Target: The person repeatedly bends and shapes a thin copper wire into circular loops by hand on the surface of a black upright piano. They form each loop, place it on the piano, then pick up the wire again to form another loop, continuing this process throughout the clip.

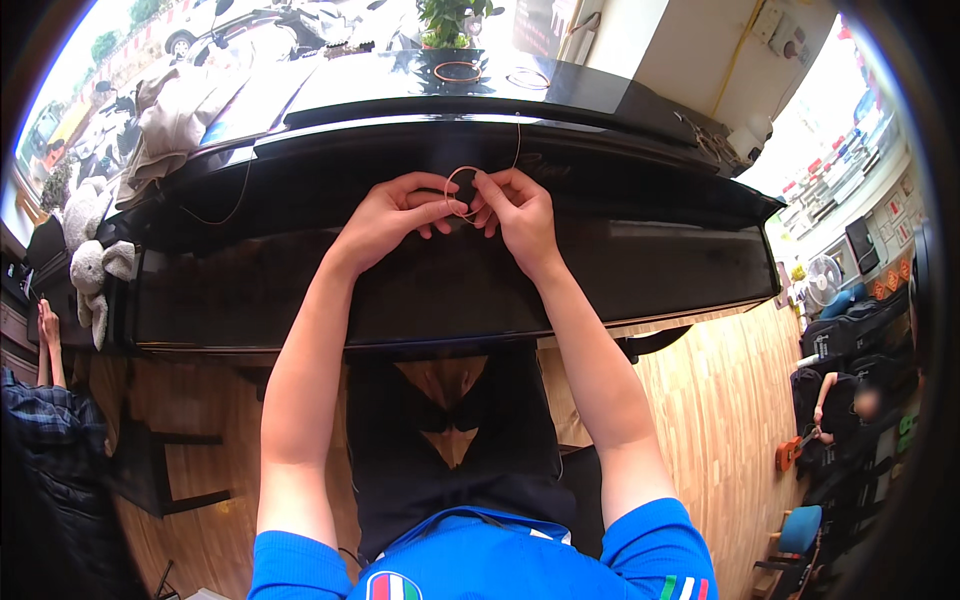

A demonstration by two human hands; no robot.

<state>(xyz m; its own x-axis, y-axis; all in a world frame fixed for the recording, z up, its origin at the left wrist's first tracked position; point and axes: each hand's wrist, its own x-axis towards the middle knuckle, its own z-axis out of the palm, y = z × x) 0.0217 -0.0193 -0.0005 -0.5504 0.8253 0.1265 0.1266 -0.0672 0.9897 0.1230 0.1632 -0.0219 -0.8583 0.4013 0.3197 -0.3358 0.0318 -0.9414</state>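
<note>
- A loop of thin copper-coloured wire (461, 168) is held at the upper centre of the frame, in front of the black piano (400, 290).
- It is pinched by both hands: its left side by the left hand (400, 212), its right by the right hand (515, 208), fingertips closed narrowly.
- The loop is probably being shaped or wound; for the next move, a steady left pinch and small right-hand turns seem called for.
- Above the right hand, a wire tail (519, 140) is seen curving toward the piano's upper edge, where snagging is possible.
- More sideways room is offered along the piano face; at upper centre, the top is partly taken up by a copper ring (457, 80) and potted plant (443, 20).
</note>
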